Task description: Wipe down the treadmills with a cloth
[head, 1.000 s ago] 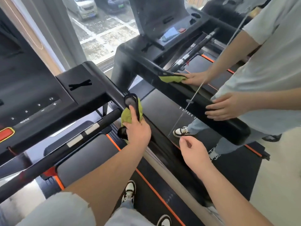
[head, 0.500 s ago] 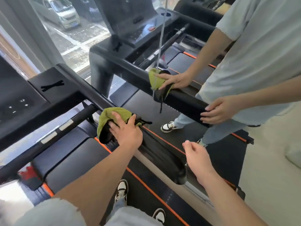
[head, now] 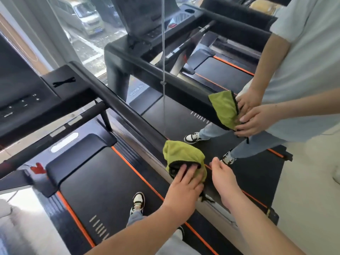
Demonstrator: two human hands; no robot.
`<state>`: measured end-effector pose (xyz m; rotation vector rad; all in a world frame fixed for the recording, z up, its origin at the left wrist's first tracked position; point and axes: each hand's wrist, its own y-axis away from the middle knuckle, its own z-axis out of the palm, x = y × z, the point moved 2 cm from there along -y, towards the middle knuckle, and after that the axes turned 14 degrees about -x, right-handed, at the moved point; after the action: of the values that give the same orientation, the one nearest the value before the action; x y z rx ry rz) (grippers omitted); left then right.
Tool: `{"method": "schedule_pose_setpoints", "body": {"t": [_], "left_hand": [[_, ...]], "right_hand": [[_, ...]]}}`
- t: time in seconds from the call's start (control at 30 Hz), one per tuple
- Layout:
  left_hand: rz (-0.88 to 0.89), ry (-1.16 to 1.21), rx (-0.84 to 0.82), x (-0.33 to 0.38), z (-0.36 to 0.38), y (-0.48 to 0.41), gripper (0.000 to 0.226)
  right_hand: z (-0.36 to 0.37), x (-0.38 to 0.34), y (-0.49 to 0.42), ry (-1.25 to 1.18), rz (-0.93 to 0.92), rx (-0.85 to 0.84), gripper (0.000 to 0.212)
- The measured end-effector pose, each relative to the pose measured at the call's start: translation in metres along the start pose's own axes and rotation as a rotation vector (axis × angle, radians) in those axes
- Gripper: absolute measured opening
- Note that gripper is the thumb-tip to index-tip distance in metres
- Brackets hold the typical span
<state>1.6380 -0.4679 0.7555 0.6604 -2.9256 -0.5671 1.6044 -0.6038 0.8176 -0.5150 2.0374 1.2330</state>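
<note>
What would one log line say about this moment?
left hand presses cloth on handrail end | right hand free beside it | second person wipes next rail

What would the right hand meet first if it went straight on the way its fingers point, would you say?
Most likely the green cloth draped over the handrail end, just up-left of the right hand; depth is unclear.
</note>
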Motion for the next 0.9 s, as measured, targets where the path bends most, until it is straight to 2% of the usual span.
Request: {"method": "schedule_pose_setpoints", "body": {"t": [0.1,0.13,0.2,0.27,0.33,0.37,0.47,0.6,0.7,0.77,0.9], "left_hand": [[0.121,-0.141,-0.127,0.001,0.007,0.007,0.044],[0.178,-0.155,-0.124,0.001,0.008,0.009,0.039],[0.287,-0.095,-0.076,0.005,0.009,0.018,0.027],[0.284,0.037,-0.099,0.0,0.006,0.028,0.024],[0.07,0.305,-0.186,-0.017,0.001,0.037,0.031],[-0.096,0.484,-0.167,-0.031,-0.002,0.043,0.034],[-0.557,1.01,0.056,-0.078,-0.006,0.054,0.028],[-0.914,1.684,0.304,-0.121,-0.017,0.05,0.021],[-0.953,2.159,0.378,-0.12,-0.025,0.037,0.028],[-0.903,2.237,0.361,-0.106,-0.029,0.026,0.038],[-0.798,2.356,0.311,-0.103,-0.042,0.009,0.043]], "right_hand": [[-0.004,0.008,0.003,-0.013,0.028,-0.016,0.041],[-0.003,0.008,0.004,-0.004,0.033,-0.018,0.042],[0.001,0.006,0.004,0.001,0.015,-0.015,0.047],[0.006,0.0,0.0,0.004,-0.018,-0.005,0.048],[0.013,-0.011,-0.005,0.04,-0.057,-0.005,0.046],[0.016,-0.017,-0.006,0.062,-0.08,-0.008,0.045],[0.03,-0.04,-0.013,0.143,-0.151,-0.019,0.042],[0.057,-0.074,-0.021,0.261,-0.251,-0.061,0.039],[0.075,-0.095,-0.034,0.325,-0.325,-0.04,0.031],[0.084,-0.106,-0.044,0.341,-0.315,-0.027,0.029],[0.103,-0.129,-0.061,0.365,-0.274,-0.044,0.028]]}}
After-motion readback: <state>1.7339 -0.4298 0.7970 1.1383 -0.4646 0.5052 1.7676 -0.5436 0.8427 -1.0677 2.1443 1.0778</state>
